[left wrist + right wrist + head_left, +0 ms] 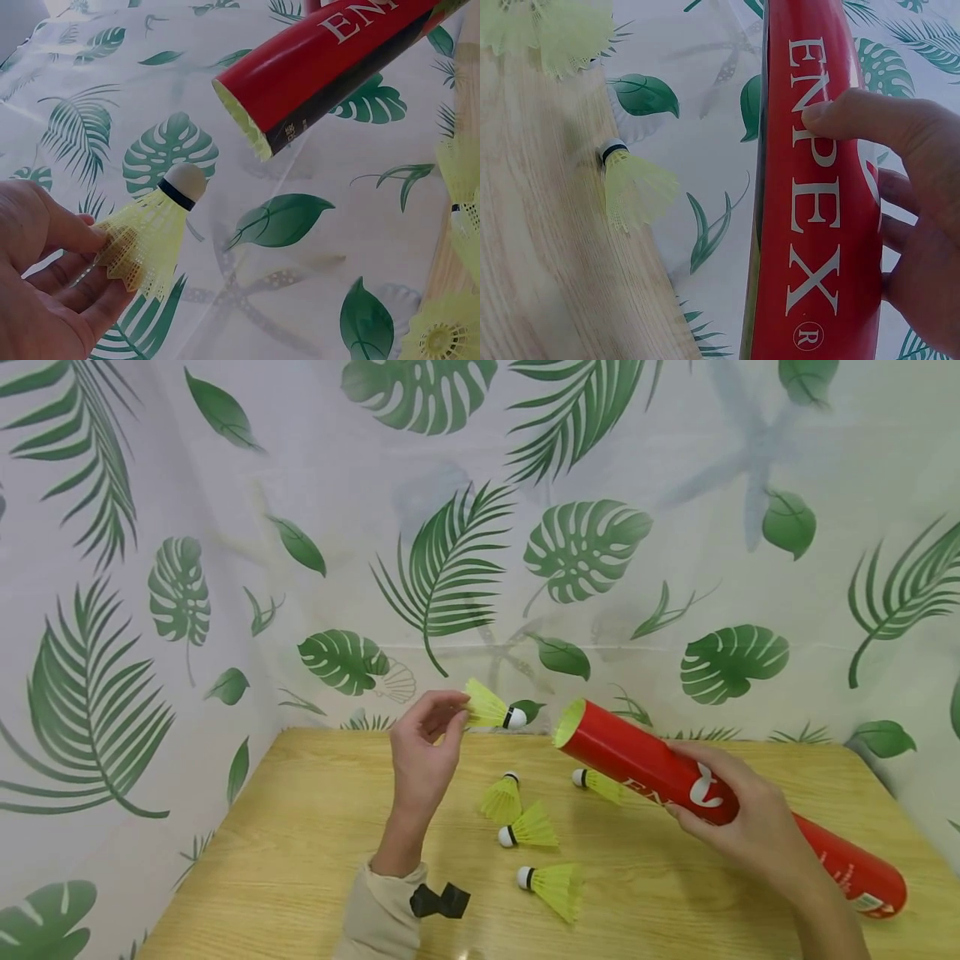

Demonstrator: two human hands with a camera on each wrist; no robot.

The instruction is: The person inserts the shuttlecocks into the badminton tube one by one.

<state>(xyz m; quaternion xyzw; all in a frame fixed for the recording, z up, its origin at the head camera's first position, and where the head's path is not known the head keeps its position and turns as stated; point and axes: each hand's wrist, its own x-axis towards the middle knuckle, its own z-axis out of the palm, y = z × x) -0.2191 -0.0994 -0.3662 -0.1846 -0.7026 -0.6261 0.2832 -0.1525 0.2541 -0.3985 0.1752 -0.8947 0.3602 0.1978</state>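
Note:
My left hand [426, 743] pinches a yellow shuttlecock [489, 706] by its skirt, between thumb and fingers. Its white cork points right, toward the open end of a red tube [637, 760], with a gap between them. In the left wrist view, the shuttlecock [161, 221] hangs just below the tube's mouth [244, 120]. My right hand [750, 822] grips the tube round its middle, holding it tilted with its mouth up and to the left. White "ENPEX" lettering on the tube [814, 172] shows in the right wrist view; yellow lines the inside of the mouth.
On the wooden table [300, 835] lie several yellow shuttlecocks: one [501, 799] near the middle, another [531, 827] just below it, one [553, 887] closer to me and one [600, 785] beneath the tube. A leaf-patterned cloth [480, 568] stands behind the table.

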